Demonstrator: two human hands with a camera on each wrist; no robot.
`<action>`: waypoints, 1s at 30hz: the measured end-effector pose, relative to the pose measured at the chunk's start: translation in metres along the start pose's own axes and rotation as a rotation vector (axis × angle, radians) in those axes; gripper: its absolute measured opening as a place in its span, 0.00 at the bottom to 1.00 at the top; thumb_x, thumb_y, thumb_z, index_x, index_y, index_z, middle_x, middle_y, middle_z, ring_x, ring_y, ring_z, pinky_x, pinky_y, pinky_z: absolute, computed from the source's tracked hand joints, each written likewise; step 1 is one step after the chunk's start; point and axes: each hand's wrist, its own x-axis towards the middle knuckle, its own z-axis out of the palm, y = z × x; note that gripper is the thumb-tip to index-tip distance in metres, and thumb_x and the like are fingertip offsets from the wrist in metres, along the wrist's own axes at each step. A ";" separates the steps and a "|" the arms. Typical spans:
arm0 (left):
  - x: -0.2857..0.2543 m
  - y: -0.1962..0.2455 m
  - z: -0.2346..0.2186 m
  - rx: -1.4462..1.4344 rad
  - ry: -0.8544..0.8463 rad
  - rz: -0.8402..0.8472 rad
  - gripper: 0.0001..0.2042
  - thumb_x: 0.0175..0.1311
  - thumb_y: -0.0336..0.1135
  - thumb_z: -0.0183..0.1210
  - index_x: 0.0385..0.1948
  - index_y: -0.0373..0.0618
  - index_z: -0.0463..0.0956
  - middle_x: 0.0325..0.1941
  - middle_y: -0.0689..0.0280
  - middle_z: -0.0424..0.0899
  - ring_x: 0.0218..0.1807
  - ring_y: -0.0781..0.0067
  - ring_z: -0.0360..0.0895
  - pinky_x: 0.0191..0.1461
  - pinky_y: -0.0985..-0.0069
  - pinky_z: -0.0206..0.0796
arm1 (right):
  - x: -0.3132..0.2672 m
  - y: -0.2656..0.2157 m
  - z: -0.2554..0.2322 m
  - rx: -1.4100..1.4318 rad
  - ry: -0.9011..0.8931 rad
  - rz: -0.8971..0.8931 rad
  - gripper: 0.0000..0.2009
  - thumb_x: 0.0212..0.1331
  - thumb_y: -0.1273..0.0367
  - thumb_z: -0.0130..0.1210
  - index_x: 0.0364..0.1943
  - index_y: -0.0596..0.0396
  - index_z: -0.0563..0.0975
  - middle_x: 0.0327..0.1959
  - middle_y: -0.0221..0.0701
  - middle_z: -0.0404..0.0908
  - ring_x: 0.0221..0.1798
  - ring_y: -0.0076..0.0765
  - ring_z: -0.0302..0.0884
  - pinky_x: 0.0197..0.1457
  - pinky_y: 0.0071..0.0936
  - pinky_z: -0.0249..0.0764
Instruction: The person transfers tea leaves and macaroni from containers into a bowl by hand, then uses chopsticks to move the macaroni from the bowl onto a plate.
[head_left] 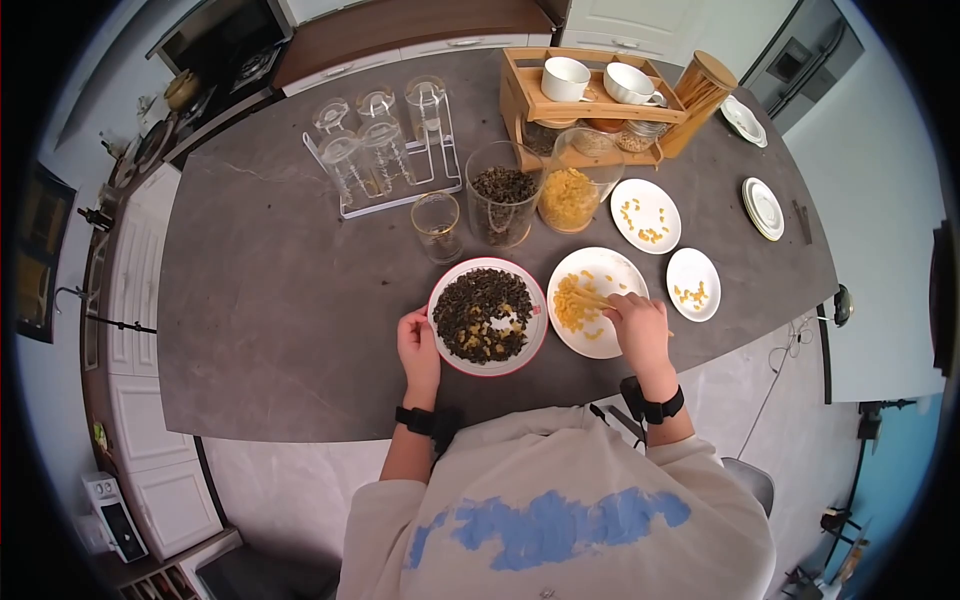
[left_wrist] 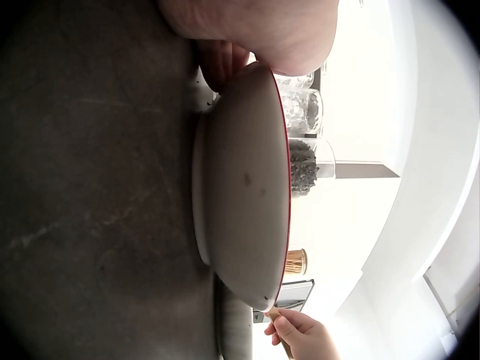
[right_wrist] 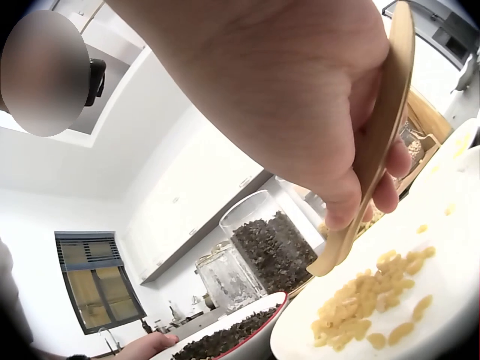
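Observation:
My left hand (head_left: 417, 350) grips the near left side of a white bowl with a red rim (head_left: 539, 312). Inside are small dark seed-like pieces (head_left: 470, 300) with some yellow pasta among them. In the left wrist view the bowl (left_wrist: 247, 180) stands on the table with my fingers at its rim. My right hand (head_left: 640, 325) pinches light wooden tongs (right_wrist: 386, 120) over a white plate (head_left: 622, 264). Their tips are close together, pointing down just above a heap of yellow macaroni (right_wrist: 360, 304). At the tips I cannot tell whether a piece is held.
Behind the bowl stand a glass jar of dark pieces (head_left: 503, 215), a jar of macaroni (head_left: 570, 200) and a glass (head_left: 437, 235). Two small plates (head_left: 655, 195) (head_left: 694, 268) with macaroni lie right. Further back are a rack of glasses (head_left: 385, 150) and a wooden shelf (head_left: 590, 105).

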 end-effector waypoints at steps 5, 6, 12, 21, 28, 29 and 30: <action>0.000 0.001 0.000 0.018 0.000 0.005 0.03 0.70 0.25 0.44 0.38 0.41 0.67 0.48 0.60 0.78 0.45 0.79 0.73 0.52 0.80 0.66 | 0.002 -0.021 0.005 0.040 -0.090 -0.115 0.09 0.50 0.65 0.60 0.36 0.49 0.79 0.28 0.29 0.77 0.36 0.35 0.76 0.45 0.35 0.65; 0.000 0.002 0.000 0.016 -0.002 0.000 0.03 0.70 0.25 0.44 0.38 0.41 0.67 0.48 0.60 0.78 0.45 0.79 0.73 0.52 0.80 0.66 | 0.003 -0.027 0.007 0.049 -0.079 -0.147 0.09 0.50 0.65 0.60 0.36 0.49 0.79 0.28 0.29 0.77 0.35 0.35 0.76 0.45 0.35 0.64; 0.000 0.001 0.001 0.015 0.006 -0.001 0.03 0.70 0.25 0.44 0.38 0.41 0.67 0.48 0.61 0.78 0.44 0.79 0.73 0.52 0.80 0.66 | 0.011 -0.049 0.024 0.015 -0.088 -0.269 0.08 0.48 0.65 0.61 0.33 0.48 0.79 0.28 0.28 0.77 0.35 0.36 0.76 0.45 0.34 0.65; 0.000 0.000 0.001 0.018 0.005 0.011 0.02 0.70 0.26 0.45 0.38 0.41 0.67 0.48 0.61 0.78 0.45 0.79 0.73 0.52 0.80 0.66 | 0.030 -0.063 0.040 -0.059 -0.092 -0.341 0.05 0.48 0.67 0.57 0.29 0.48 0.78 0.25 0.28 0.74 0.34 0.33 0.75 0.46 0.33 0.65; 0.001 -0.001 0.000 0.022 0.003 0.029 0.02 0.70 0.26 0.44 0.38 0.41 0.67 0.49 0.60 0.78 0.45 0.79 0.73 0.52 0.80 0.66 | 0.026 -0.066 0.044 -0.137 -0.088 -0.403 0.04 0.46 0.68 0.56 0.27 0.49 0.78 0.24 0.27 0.74 0.34 0.31 0.75 0.46 0.32 0.66; 0.000 -0.001 0.000 0.027 0.002 0.033 0.02 0.70 0.26 0.44 0.38 0.41 0.66 0.49 0.60 0.78 0.45 0.79 0.73 0.52 0.80 0.66 | 0.025 -0.066 0.045 -0.121 -0.070 -0.412 0.03 0.46 0.69 0.55 0.26 0.49 0.78 0.23 0.27 0.74 0.33 0.31 0.75 0.45 0.31 0.66; 0.000 -0.001 0.000 0.030 0.000 0.028 0.02 0.70 0.26 0.44 0.38 0.41 0.66 0.49 0.60 0.78 0.45 0.79 0.73 0.52 0.80 0.66 | 0.024 -0.066 0.046 -0.105 -0.054 -0.420 0.03 0.45 0.71 0.53 0.25 0.50 0.78 0.23 0.27 0.74 0.32 0.31 0.75 0.45 0.30 0.65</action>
